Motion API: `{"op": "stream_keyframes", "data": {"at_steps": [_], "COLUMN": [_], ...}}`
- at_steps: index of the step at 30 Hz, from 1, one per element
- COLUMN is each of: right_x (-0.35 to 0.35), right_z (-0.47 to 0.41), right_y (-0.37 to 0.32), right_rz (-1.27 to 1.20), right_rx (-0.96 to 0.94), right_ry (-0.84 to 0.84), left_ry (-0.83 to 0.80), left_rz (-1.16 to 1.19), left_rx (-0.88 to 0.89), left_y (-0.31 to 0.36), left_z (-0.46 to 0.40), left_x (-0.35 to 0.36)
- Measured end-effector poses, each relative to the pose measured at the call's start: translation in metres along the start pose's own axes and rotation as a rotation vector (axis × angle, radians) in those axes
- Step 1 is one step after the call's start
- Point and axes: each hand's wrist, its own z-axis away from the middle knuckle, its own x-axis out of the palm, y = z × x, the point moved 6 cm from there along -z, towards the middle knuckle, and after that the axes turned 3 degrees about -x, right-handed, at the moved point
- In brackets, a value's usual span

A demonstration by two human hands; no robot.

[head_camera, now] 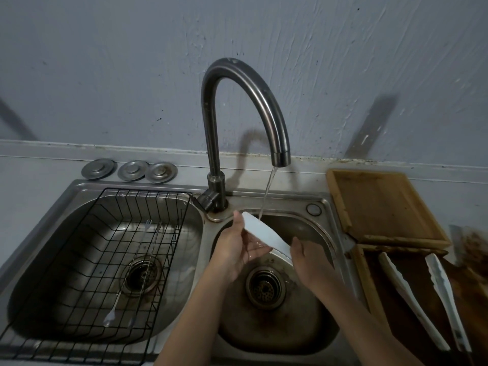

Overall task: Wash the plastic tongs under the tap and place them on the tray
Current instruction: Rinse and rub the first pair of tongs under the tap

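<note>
White plastic tongs [260, 231] are held over the right sink bowl [311, 228], their far end under the thin stream of water from the curved tap [269, 120]. My left hand [235, 247] cups them from the left, palm up and wet. My right hand [303, 260] grips their near end. Two more white tongs [412, 299] lie in a dark wooden tray [361, 268] at the right. A second, lighter wooden tray [380, 204] sits behind it, with nothing in it.
The left sink bowl [42, 260] holds a black wire rack [111, 247] with a fork and thin utensils in it. Three metal drain covers [129, 169] lie on the counter behind. A brown blurred object [472, 247] sits at the far right edge.
</note>
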Motion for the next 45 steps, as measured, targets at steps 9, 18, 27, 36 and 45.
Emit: {"op": "stream_keyframes", "data": {"at_steps": [9, 18, 27, 36, 45], "right_x": [-0.003, -0.014, -0.027, -0.027, -0.034], "right_z": [-0.001, 0.006, 0.01, 0.025, 0.026], "right_y": [-0.011, 0.0, -0.016, -0.018, -0.009], "right_rz": [-0.074, -0.222, 0.199, 0.407, 0.389], "right_rx": [-0.025, 0.044, -0.2, -0.122, -0.096], "right_ry": [-0.032, -0.239, 0.014, 0.02, 0.002], "left_ry": [-0.02, -0.097, 0.03, 0.118, 0.139], "left_rz": [0.115, 0.213, 0.154, 0.045, 0.129], "left_rx": [0.194, 0.266, 0.241, 0.302, 0.211], "left_y": [0.012, 0.022, 0.016, 0.004, -0.005], "left_z": [0.006, 0.001, -0.008, -0.012, -0.012], "left_x": [-0.001, -0.001, -0.001, -0.007, 0.01]}}
